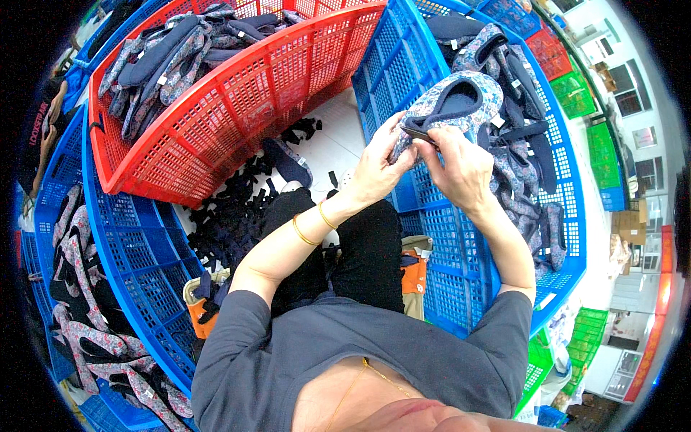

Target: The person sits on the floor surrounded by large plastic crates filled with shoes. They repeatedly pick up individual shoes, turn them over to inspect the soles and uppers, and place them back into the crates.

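Head view, and here's the floral slipper (461,101), up in the air to the right of the red basket (288,72), with both hands on it! The left hand (380,162), the one closer to the red basket, has its fingers closed around the slipper's lower-left end. The right hand (461,165), farther from that basket, comes in at the near edge, thumb and fingertips pinched on a small dark piece (416,134); strip or tool, I can't tell at this size. Now the key line: the slipper's long axis slants up and away from the red basket, its rounded end pointing to the far right, beyond both hands, its dark opening facing up. The pinch sits right by the left hand's fingers, so the two hands all but meet there!

Around the red basket, plenty to see: slippers (173,57) piled inside it, a loose slipper (291,162) on the floor just on its near side, dark scraps (230,216) strewn beside that, and over to its right a blue basket (450,237) loaded with more floral slippers (515,173)
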### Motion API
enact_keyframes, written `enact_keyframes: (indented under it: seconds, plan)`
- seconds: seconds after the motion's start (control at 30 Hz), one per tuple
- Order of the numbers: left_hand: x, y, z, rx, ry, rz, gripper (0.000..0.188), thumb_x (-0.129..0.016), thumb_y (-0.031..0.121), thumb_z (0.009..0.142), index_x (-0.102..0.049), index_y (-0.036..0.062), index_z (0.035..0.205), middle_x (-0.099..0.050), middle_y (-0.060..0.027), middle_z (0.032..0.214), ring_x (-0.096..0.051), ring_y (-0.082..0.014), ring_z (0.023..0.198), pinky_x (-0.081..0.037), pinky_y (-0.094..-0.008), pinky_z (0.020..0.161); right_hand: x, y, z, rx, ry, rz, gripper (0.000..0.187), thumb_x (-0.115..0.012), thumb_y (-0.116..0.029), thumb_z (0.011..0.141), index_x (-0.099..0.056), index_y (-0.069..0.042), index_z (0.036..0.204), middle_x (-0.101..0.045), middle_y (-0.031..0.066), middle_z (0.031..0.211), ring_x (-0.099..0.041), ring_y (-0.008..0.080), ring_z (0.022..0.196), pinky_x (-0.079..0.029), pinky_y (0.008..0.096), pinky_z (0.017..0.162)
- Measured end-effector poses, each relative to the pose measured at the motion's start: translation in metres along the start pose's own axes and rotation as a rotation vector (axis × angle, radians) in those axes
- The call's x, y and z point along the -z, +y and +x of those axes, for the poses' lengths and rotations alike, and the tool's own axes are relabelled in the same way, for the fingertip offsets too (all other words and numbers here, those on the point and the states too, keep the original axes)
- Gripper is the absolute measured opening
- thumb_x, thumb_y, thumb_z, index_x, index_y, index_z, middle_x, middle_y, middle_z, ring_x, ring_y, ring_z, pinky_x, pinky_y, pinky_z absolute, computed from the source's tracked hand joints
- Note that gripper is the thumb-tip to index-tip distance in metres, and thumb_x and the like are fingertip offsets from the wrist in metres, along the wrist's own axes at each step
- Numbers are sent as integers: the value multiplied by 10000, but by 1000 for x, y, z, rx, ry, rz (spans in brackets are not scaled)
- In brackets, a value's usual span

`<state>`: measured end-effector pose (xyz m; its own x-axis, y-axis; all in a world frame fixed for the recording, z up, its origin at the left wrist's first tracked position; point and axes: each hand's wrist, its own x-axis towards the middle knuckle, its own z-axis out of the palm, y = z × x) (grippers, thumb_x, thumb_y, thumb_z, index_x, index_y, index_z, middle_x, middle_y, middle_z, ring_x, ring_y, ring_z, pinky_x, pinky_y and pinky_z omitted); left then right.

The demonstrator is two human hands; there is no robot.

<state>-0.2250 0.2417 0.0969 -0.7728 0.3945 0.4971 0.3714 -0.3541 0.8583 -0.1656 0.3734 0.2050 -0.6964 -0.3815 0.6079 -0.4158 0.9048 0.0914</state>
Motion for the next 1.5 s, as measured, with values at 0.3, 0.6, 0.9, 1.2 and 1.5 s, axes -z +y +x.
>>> enact_keyframes:
  seconds: [0.3, 0.6, 0.9, 1.2, 1.5]
  plan:
    - [2, 1, 1, 20, 35, -23, 425, -603, 222, 904, -545, 4, 1263, -428, -205, 1392, -441, -309, 1280, -341, -380, 1061, 15, 5, -1, -333, -152, 522, 512, -821, -311, 730, -544, -50, 1072, -634, 88, 864, -636, 170, 714, -513, 292, 615]
    - [4, 9, 2, 182, 83, -222, 481, -610, 332, 928, -553, -28, 1241, -515, -162, 1297, -532, -219, 1145, -420, -323, 969, -8, 19, -6, -524, -85, 582, 558, -734, -65, 808, -527, -126, 1322, -364, -24, 579, -354, 55, 547, -331, 221, 507]
    - [5, 2, 2, 106, 95, -202, 490, -606, 321, 926, -538, -24, 1267, -443, -193, 1381, -441, -256, 1273, -350, -351, 1053, -12, 17, -6, -582, -139, 711, 445, -708, -68, 830, -535, -99, 1239, -456, 4, 528, -414, 26, 532, -341, 212, 497]
    - [10, 4, 3, 51, 64, -144, 460, -596, 349, 930, -593, -13, 1215, -411, -210, 1414, -430, -273, 1286, -372, -363, 1033, -11, 20, -8, -604, -199, 680, 382, -709, -76, 835, -532, -86, 1174, -554, 31, 558, -458, 28, 520, -354, 229, 480]
    - [9, 4, 3, 60, 70, -180, 481, -599, 383, 927, -602, -13, 1199, -409, -220, 1414, -435, -272, 1283, -391, -366, 1014, -11, 19, -9, -605, -202, 701, 370, -703, -85, 846, -522, -77, 1169, -579, 36, 576, -474, 38, 519, -366, 229, 485]
